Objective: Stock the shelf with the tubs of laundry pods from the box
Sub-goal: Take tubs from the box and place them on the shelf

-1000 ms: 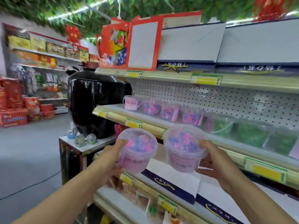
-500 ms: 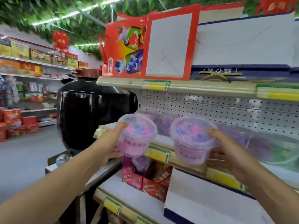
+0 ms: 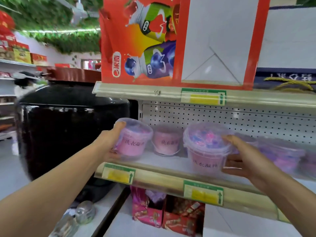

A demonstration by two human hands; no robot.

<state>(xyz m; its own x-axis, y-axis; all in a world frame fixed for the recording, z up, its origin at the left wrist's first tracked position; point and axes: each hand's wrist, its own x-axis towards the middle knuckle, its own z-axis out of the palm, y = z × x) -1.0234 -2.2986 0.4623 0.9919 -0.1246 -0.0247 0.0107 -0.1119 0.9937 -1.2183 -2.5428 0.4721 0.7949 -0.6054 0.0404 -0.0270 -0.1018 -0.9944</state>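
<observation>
Two bare forearms, left hand (image 3: pixel 109 142) and right hand (image 3: pixel 246 161) ungloved.

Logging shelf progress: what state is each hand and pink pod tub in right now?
Left hand: grips the left pink lidded plastic tub, at the shelf's left end.
Right hand: holds the right pink lidded tub, over the cream metal shelf front.
Pink tub between them: upright on the shelf, untouched.
</observation>
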